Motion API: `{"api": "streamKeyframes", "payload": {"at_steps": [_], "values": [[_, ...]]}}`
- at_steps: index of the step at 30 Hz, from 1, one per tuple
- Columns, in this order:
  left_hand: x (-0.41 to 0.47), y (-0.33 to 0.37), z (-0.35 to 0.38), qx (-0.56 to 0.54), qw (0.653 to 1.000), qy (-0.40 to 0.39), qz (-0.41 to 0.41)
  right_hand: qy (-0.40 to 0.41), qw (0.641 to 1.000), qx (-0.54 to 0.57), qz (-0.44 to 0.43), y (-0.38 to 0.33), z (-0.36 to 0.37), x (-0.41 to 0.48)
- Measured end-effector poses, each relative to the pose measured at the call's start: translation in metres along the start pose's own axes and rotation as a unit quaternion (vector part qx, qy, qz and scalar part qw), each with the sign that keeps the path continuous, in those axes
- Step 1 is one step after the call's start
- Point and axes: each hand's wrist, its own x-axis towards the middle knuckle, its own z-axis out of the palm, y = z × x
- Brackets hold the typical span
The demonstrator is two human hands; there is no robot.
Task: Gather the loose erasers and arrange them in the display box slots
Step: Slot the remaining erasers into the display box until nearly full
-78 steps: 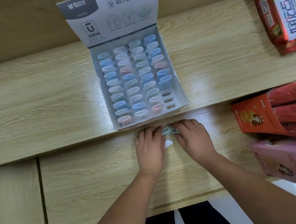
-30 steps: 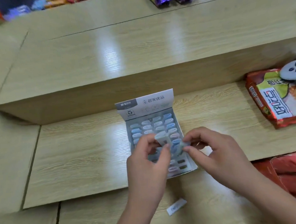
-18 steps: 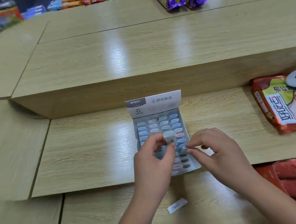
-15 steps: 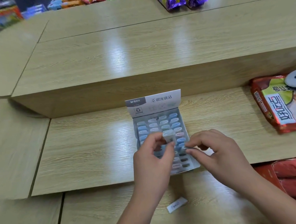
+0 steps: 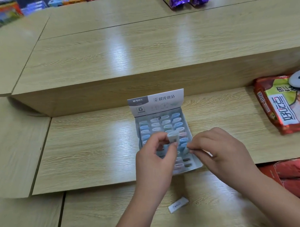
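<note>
A: Risk first. We see the left hand [image 5: 156, 157] pinching a pale eraser [image 5: 173, 136] by its lower end, thumb and forefinger, above the middle rows of the box [image 5: 162, 102]. It's a light grip on a small thing, so we'd say it could slip and knock seated ones crooked.
B: Agreed. The open slots [image 5: 186, 160] sit at the near right corner (half hidden by the hands), so a blind push could jam it into a full slot.
A: Right hand [image 5: 220, 150]?
B: Curled, fingertips pinching a blue eraser [image 5: 186, 149], blurred, just beside the left. Both hands are up off the worktop [image 5: 96, 149]. A white piece [image 5: 178, 203] lies loose near us, easy to forget.
</note>
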Motion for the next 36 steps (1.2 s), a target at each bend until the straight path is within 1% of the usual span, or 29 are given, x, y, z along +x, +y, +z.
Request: {"api": "streamKeyframes", "payload": {"at_steps": [2,3,6,8,11,13,17,19,20,23,26,28,30,32,36], "values": [[0.000,-0.002,0.000,-0.001,1.000,-0.003,0.002,-0.019,0.995,-0.080,-0.055,-0.001,-0.001,0.001],[0.000,-0.003,0.000,-0.002,1.000,-0.004,0.001,-0.034,0.992,-0.103,-0.069,-0.001,-0.002,0.002],[-0.001,-0.002,-0.001,-0.021,1.000,-0.009,0.000,-0.062,0.986,-0.131,-0.082,-0.002,-0.006,0.005],[-0.001,-0.002,-0.002,-0.022,1.000,-0.012,-0.002,-0.063,0.990,-0.110,-0.059,-0.004,-0.014,0.005],[-0.001,-0.003,-0.002,-0.017,1.000,-0.019,0.006,-0.020,0.999,0.018,0.043,-0.014,-0.021,0.005],[-0.001,-0.005,-0.002,0.012,0.999,-0.018,0.025,-0.011,0.997,0.057,0.049,-0.021,-0.020,0.011],[-0.001,-0.006,-0.004,0.052,0.996,-0.041,0.052,0.015,0.998,0.058,0.003,-0.030,-0.017,0.019],[-0.001,-0.005,-0.007,0.063,0.995,-0.057,0.060,0.031,0.997,0.070,0.005,-0.030,-0.018,0.015],[-0.001,-0.005,-0.010,0.082,0.992,-0.062,0.076,0.036,0.996,0.075,0.009,-0.029,-0.019,0.011],[0.003,-0.006,-0.019,0.185,0.969,-0.043,0.158,0.050,0.994,0.086,0.032,-0.024,-0.021,-0.002],[0.010,-0.018,-0.023,0.272,0.935,-0.040,0.226,0.049,0.993,0.095,0.054,-0.021,-0.017,-0.013],[0.012,-0.028,-0.023,0.304,0.921,-0.057,0.237,0.033,0.994,0.079,0.061,-0.019,-0.011,-0.016],[0.011,-0.033,-0.023,0.321,0.915,-0.077,0.233,0.024,0.996,0.057,0.068,-0.017,-0.004,-0.018],[0.011,-0.036,-0.023,0.324,0.914,-0.085,0.229,0.018,0.996,0.044,0.076,-0.013,0.003,-0.019],[0.014,-0.040,-0.023,0.318,0.917,-0.087,0.226,0.013,0.997,0.035,0.060,-0.007,0.010,-0.021]]}}
